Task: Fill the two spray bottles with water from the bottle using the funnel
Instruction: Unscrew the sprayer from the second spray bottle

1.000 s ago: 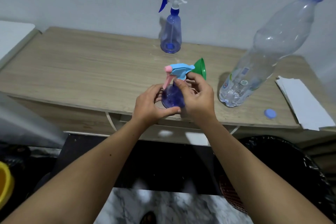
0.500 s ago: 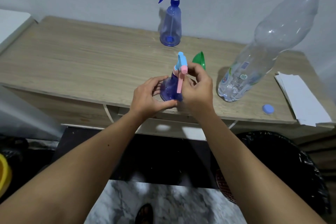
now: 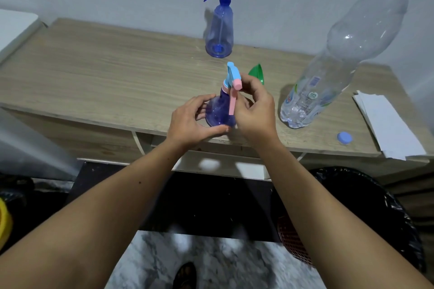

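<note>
Near spray bottle (image 3: 219, 112), bench (image 3: 117, 82) front edge: base grasped by left hand (image 3: 191, 122); pink-blue spray head (image 3: 232, 77) grasped by right hand (image 3: 254, 107).

Even cool light, soft shadows, edges bowed, floor perhaps blurred.

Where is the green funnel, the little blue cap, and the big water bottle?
green funnel (image 3: 256, 72), head view, on its cone wall.
little blue cap (image 3: 344, 137), head view, on its top.
big water bottle (image 3: 312, 96), head view, on its labelled lower body.
</note>
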The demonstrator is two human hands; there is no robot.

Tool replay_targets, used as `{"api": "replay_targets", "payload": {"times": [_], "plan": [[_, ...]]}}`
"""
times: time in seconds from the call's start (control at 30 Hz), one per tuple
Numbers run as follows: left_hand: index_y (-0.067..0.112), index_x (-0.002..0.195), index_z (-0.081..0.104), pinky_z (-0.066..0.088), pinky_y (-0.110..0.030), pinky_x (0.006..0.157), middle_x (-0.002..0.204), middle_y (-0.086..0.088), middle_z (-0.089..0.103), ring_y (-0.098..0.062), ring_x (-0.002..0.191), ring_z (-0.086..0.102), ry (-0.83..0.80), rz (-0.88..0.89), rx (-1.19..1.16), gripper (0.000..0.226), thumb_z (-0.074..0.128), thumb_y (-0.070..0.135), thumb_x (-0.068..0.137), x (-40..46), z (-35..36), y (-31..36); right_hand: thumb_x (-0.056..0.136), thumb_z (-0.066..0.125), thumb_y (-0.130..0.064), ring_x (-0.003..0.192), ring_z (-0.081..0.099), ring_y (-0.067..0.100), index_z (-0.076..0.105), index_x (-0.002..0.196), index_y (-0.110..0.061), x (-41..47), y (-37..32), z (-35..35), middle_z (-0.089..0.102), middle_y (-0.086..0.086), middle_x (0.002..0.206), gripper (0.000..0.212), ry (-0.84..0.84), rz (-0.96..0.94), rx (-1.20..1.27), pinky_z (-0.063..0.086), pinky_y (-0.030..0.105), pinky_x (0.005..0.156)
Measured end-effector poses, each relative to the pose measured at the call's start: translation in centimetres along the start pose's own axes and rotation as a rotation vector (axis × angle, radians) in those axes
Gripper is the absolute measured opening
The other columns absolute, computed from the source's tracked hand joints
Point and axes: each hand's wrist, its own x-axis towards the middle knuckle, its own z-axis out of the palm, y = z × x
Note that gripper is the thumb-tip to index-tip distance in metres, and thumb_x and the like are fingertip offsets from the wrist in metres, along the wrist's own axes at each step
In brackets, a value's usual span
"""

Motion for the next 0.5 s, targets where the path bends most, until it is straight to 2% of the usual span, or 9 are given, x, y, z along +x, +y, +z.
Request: {"api": "replay_targets", "payload": {"times": [0.1,0.17,0.33,0.43,0.5], "plan": [[0.020,0.137,0.070,0.063,-0.030,0.096,0.119,0.008,0.074,-0.004,0.107,0.073,0.014,0.003,0.002,0.091,0.106,0.046,0.058,0.03,0.10,-0.08,0.089,0.083,-0.011,0.106,0.069,0.013,0.070,0.116,-0.016,0.59,-0.15,0.39,0.068,0.004,0.118,0.031,0.033,0.007,0.011,0.063,0.035,0.093],[0.021,0.137,0.069,0.063,-0.029,0.096,0.119,0.007,0.075,-0.005,0.108,0.074,0.011,0.002,0.005,0.092,0.106,0.048,0.057,0.08,0.11,-0.04,0.086,0.086,-0.010,0.103,0.072,0.015,0.069,0.113,-0.017,0.88,-0.08,0.48,0.071,0.004,0.112,0.032,0.041,0.025,0.008,0.063,0.034,0.091],[0.021,0.137,0.069,0.063,-0.031,0.097,0.120,0.007,0.075,-0.007,0.109,0.074,0.008,-0.013,-0.018,0.092,0.106,0.048,0.057,0.13,0.15,-0.12,0.096,0.065,-0.010,0.116,0.070,0.020,0.065,0.125,-0.008,0.16,0.03,-0.45,0.074,0.010,0.120,0.029,-0.048,-0.029,0.006,0.056,0.025,0.097],[0.021,0.136,0.070,0.063,-0.032,0.097,0.119,0.007,0.075,-0.005,0.107,0.074,0.019,-0.015,-0.025,0.089,0.107,0.043,0.057,0.19,0.26,-0.29,0.091,0.077,-0.014,0.118,0.068,0.023,0.065,0.125,-0.010,0.49,0.01,0.06,0.068,0.008,0.125,0.036,-0.030,-0.022,-0.016,0.060,0.041,0.101],[0.021,0.136,0.070,0.063,-0.031,0.097,0.119,0.006,0.075,-0.006,0.108,0.074,0.016,-0.014,-0.024,0.090,0.107,0.044,0.057,0.20,0.29,-0.28,0.090,0.078,-0.013,0.113,0.069,0.022,0.066,0.123,-0.010,0.76,0.06,0.13,0.069,0.007,0.119,0.035,-0.010,-0.002,-0.015,0.060,0.041,0.099]]}}
